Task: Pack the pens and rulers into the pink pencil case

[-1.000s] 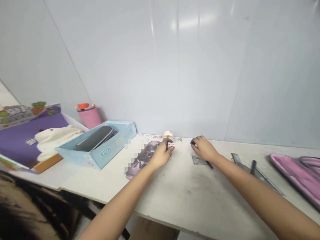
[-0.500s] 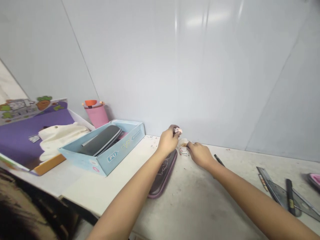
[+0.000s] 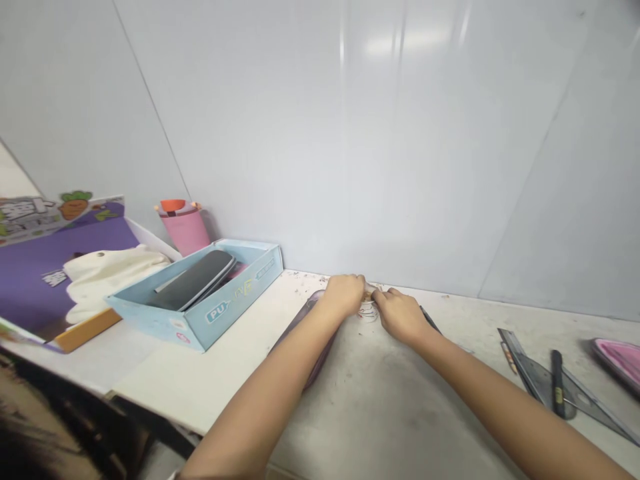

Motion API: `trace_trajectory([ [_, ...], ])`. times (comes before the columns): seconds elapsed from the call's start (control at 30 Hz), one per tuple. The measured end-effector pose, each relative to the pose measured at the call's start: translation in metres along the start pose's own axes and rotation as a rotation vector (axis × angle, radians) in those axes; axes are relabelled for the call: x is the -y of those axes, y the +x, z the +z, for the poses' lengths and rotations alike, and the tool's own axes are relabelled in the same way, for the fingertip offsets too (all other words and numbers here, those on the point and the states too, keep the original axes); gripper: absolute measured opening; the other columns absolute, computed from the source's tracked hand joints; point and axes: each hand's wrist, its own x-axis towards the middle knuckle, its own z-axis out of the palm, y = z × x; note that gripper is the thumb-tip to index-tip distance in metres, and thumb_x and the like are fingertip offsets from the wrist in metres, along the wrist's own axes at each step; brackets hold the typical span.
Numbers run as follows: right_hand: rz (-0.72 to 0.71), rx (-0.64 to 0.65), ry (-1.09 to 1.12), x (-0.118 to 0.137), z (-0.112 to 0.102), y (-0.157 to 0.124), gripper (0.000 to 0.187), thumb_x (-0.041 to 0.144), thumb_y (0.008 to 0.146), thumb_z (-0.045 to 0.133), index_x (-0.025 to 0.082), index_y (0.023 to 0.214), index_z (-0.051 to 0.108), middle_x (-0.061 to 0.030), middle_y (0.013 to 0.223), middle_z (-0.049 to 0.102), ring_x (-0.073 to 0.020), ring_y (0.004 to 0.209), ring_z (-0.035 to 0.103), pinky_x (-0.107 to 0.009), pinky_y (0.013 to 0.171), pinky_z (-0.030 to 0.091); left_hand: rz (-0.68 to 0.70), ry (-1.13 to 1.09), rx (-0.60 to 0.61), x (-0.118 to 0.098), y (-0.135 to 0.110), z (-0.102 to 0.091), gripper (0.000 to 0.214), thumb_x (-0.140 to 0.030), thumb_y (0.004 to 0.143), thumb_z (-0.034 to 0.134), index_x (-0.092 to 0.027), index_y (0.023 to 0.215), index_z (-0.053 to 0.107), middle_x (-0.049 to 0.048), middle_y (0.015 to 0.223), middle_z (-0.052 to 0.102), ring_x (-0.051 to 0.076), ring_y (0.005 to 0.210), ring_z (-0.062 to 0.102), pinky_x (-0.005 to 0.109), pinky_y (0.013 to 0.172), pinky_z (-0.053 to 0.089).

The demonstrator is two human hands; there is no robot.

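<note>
The left hand (image 3: 343, 297) and the right hand (image 3: 400, 317) are close together near the back edge of the white surface (image 3: 400, 407), and their fingers almost meet above a small paper cup (image 3: 369, 311) with thin dark drawing on its side. The cup stands between the two hands and is partly hidden by them. The grip of each hand is bent and mostly closed toward the cup, but the fingers cover the contact, so I cannot tell if either hand really holds it. A dark pen (image 3: 430, 320) lies just beside the right hand, and a purple pencil case (image 3: 315, 373) lies under the left forearm. On the left of the surface stands a light blue cardboard box (image 3: 245, 293) with a dark grey pencil case (image 3: 193, 280) inside. Behind it is a pink cup (image 3: 185, 230) with an orange top, and further left is a purple board (image 3: 75, 240) with a white plush toy (image 3: 107, 263) on it. On the right lie a clear set square (image 3: 535, 373), a black marker (image 3: 557, 383) on top of it, and a pink case (image 3: 617, 360).
</note>
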Motion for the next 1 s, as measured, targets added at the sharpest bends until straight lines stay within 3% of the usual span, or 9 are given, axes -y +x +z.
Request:
trace_trajectory([
  [0.1,0.033,0.004,0.036,-0.005,-0.001,-0.003,0.027,0.017,0.086,0.032,0.016,0.106,0.051,-0.0121,0.094,0.064,-0.0216,0.093,0.055,-0.027,0.066,0.04,-0.072,-0.214,-0.077,0.006,0.0,-0.002,0.021,-0.019,0.077,0.047,-0.017,0.095,0.057,0.0107,0.089,0.064,0.023,0.083,0.06,0.033,0.074,0.045],
  [0.23,0.139,-0.092,0.275,-0.017,-0.003,-0.01,0.028,0.026,0.087,0.037,0.018,0.112,0.046,-0.0096,0.093,0.064,-0.02,0.085,0.059,-0.028,0.067,0.04,-0.129,-0.782,-0.155,-0.002,0.001,-0.005,0.022,-0.02,0.077,0.05,-0.018,0.098,0.057,0.0018,0.076,0.062,0.013,0.07,0.058,0.025,0.068,0.046],
  [0.33,0.13,-0.221,0.617,-0.031,-0.01,-0.022,0.029,0.028,0.084,0.042,0.02,0.112,0.042,-0.0055,0.094,0.064,-0.0156,0.083,0.06,-0.027,0.07,0.042,-0.108,-1.151,-0.079,-0.024,0.0,-0.009,0.024,-0.016,0.077,0.05,-0.015,0.1,0.056,0.0002,0.069,0.058,0.009,0.062,0.055,0.022,0.062,0.047],
  [0.43,0.129,-0.343,0.793,-0.051,-0.022,-0.041,0.031,0.031,0.08,0.047,0.02,0.109,0.041,-0.0039,0.095,0.063,-0.0136,0.081,0.06,-0.025,0.067,0.043,-0.082,-1.336,-0.004,-0.058,0.003,-0.013,0.022,-0.014,0.078,0.05,-0.015,0.1,0.055,0.0016,0.073,0.058,0.008,0.063,0.055,0.022,0.062,0.048],
  [0.7,0.308,-0.47,0.698,-0.144,-0.055,-0.127,0.022,0.031,0.08,0.046,0.02,0.099,0.046,-0.0044,0.092,0.063,-0.0139,0.08,0.059,-0.025,0.065,0.043,0.153,-1.387,0.152,-0.183,0.048,-0.01,0.023,-0.015,0.077,0.052,-0.016,0.1,0.055,0.0028,0.078,0.059,0.008,0.064,0.055,0.023,0.062,0.048],
  [0.9,0.424,-0.407,0.348,-0.218,-0.07,-0.209,0.024,0.027,0.081,0.045,0.019,0.103,0.051,-0.0058,0.094,0.062,-0.0163,0.086,0.057,-0.026,0.071,0.041,0.333,-1.035,0.128,-0.287,0.083,-0.002,0.029,-0.034,0.077,0.054,-0.015,0.097,0.059,0.0012,0.067,0.06,0.011,0.063,0.057,0.022,0.059,0.046],
  [1.0,0.439,-0.341,0.225,-0.247,-0.072,-0.246,0.028,0.028,0.082,0.045,0.018,0.107,0.051,-0.0082,0.1,0.061,-0.0187,0.092,0.055,-0.028,0.076,0.039,0.432,-0.875,0.13,-0.331,0.094,-0.001,0.025,-0.032,0.076,0.053,-0.016,0.091,0.062,0.0014,0.066,0.062,0.012,0.061,0.058,0.021,0.056,0.044],
])
